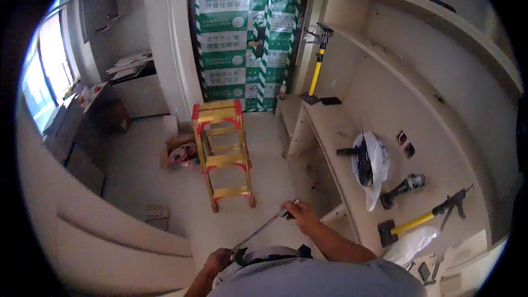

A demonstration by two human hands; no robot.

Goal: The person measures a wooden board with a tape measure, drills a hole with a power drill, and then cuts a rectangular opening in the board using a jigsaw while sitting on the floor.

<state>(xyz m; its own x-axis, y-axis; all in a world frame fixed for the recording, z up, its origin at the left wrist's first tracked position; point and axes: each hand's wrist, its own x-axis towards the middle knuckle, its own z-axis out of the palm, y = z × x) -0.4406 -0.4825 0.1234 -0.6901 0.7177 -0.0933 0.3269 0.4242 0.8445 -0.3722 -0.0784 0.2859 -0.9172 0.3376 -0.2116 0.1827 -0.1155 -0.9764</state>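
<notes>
Tape measure (289,209) at six o'clock — right hand (303,216) grips the case, left hand (218,261) holds the pulled-out blade by the waist, likely keeping it taut. Green-and-white door covering (221,44) at twelve bears repeated print; yellow pole (316,71) at one stands on its foot — tool labels unreadable.

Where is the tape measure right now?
In the head view, the tape measure is low down, just right of the middle, in the right hand, with its strip running toward the left hand.
</notes>
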